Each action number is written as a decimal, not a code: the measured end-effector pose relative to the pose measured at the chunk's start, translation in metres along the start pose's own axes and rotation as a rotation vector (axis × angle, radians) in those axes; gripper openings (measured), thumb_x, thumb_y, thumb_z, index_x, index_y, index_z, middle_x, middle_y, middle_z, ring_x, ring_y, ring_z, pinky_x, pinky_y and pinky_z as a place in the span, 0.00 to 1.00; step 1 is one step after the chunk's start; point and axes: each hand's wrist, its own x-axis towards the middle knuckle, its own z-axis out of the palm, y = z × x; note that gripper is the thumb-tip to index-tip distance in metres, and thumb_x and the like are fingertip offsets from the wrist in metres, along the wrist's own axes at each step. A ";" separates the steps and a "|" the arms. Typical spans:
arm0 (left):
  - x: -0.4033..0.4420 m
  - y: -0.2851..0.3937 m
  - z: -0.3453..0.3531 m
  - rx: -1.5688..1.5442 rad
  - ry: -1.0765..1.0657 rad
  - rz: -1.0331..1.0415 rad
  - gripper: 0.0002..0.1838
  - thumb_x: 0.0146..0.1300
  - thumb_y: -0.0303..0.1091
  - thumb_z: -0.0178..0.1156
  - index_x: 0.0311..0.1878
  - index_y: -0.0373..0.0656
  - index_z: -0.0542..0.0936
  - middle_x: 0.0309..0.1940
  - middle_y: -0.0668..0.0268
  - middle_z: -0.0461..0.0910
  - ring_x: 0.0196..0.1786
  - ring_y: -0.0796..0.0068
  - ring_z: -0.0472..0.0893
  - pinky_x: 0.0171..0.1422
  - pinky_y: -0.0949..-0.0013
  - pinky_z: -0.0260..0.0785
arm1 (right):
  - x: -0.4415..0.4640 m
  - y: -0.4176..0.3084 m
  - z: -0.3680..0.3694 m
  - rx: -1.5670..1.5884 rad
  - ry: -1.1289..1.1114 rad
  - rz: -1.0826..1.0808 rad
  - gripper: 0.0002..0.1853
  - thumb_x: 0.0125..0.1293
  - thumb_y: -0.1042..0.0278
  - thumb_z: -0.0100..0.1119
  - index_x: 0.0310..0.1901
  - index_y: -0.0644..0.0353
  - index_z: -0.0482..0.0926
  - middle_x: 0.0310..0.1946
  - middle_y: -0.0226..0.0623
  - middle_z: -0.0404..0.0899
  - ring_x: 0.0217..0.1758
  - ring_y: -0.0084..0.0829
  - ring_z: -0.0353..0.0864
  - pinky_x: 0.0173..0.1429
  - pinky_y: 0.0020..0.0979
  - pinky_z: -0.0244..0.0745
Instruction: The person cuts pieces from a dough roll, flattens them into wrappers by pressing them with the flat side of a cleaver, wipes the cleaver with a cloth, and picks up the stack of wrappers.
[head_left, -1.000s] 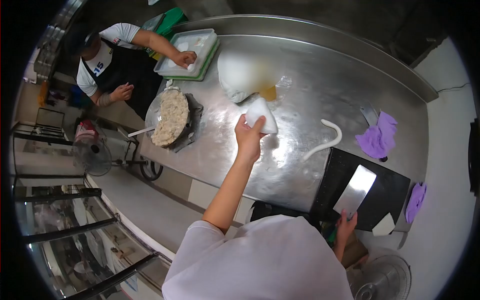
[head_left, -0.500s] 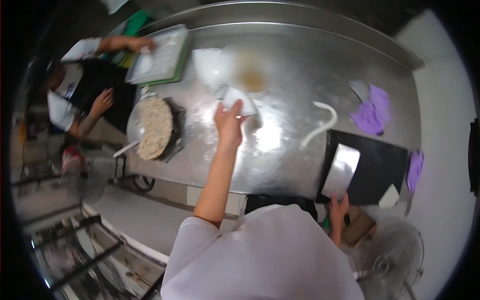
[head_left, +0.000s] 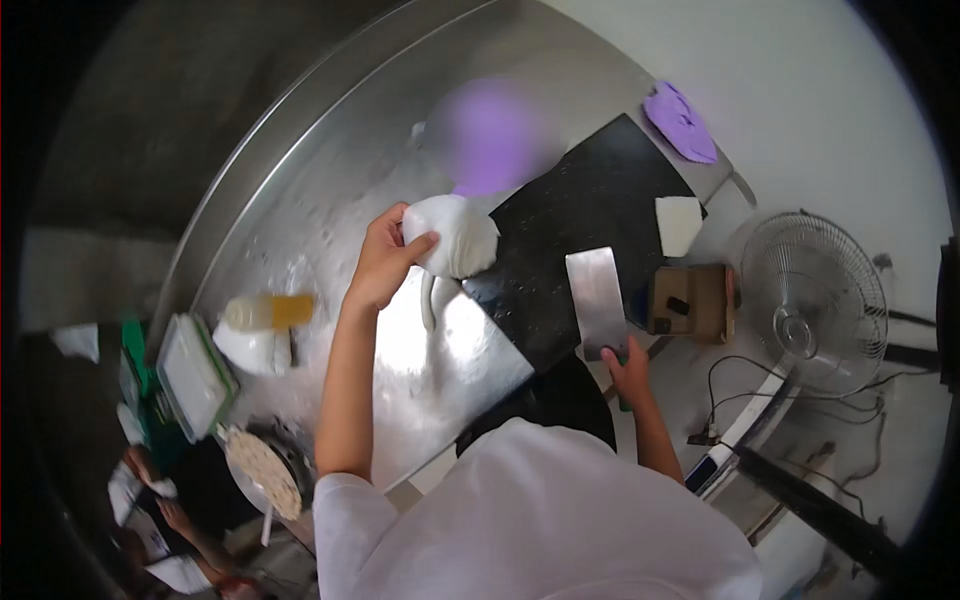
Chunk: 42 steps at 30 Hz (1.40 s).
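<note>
My left hand (head_left: 388, 258) is closed on a smooth white lump of dough (head_left: 445, 235), thumb on top, held above the steel table near the black board's left corner. A thin white dough rope (head_left: 428, 303) lies on the table just below it. In my right hand (head_left: 628, 368) is a cleaver (head_left: 598, 300) with a broad, rectangular metal blade, gripped at the handle end. The blade is over the near right edge of the black board (head_left: 575, 220). Behind the dough lies a purple cloth (head_left: 480, 185), mostly blurred.
Another purple cloth (head_left: 680, 122) and a white slab (head_left: 679, 226) lie at the board's far side. Left are a bottle of yellow liquid (head_left: 285, 312), more white dough (head_left: 250, 348), a tray (head_left: 195, 375) and a pan of filling (head_left: 265, 470) beside a co-worker. A fan (head_left: 800, 320) stands right.
My view has turned right. My left hand has lifted the white dough and carried it from beside the larger dough toward the board. My right hand still holds the cleaver.
</note>
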 end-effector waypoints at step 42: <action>-0.084 -0.233 0.058 0.799 0.931 -0.110 0.16 0.60 0.22 0.64 0.53 0.39 0.81 0.43 0.55 0.78 0.39 0.56 0.81 0.44 0.58 0.75 | 0.180 -0.006 -0.026 -0.091 -0.773 -0.183 0.17 0.67 0.64 0.68 0.47 0.69 0.76 0.39 0.52 0.88 0.39 0.55 0.87 0.43 0.47 0.79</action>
